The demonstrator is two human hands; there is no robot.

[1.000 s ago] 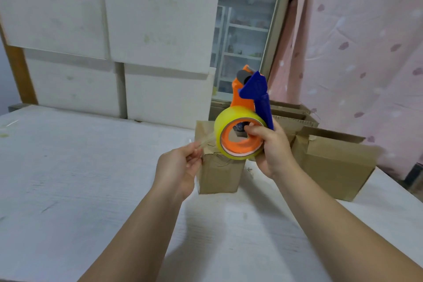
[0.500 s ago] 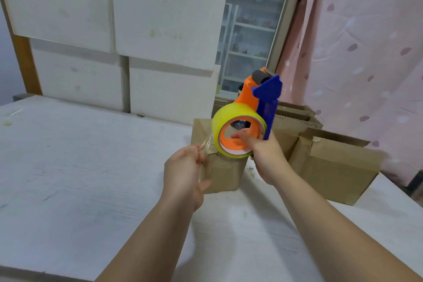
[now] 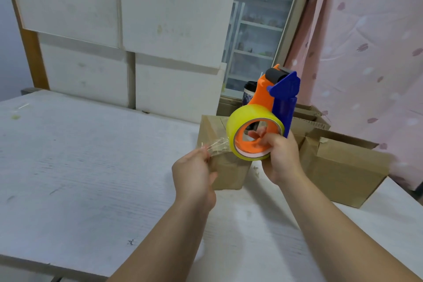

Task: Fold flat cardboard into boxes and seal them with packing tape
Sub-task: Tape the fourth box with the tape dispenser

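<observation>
My right hand (image 3: 280, 158) grips an orange and blue tape dispenser (image 3: 278, 101) that carries a yellowish roll of clear tape (image 3: 240, 126); my fingers reach into the orange core. My left hand (image 3: 194, 174) pinches the crinkled free end of the tape (image 3: 218, 146), pulled out to the left of the roll. Both hands hover just in front of a small closed cardboard box (image 3: 226, 171) standing on the white table (image 3: 91, 167). A bigger cardboard box (image 3: 343, 162) with a raised flap sits to the right.
More brown cardboard (image 3: 306, 119) lies behind the boxes. White foam boards (image 3: 128, 30) lean against the wall at the back. A pink curtain (image 3: 370, 52) hangs on the right, and a dark cup (image 3: 249, 94) stands behind the dispenser. The table's front edge runs at the lower left.
The dispenser has tilted a little to the right. My left hand has drawn the tape end further out to the left. The view has shifted slightly.
</observation>
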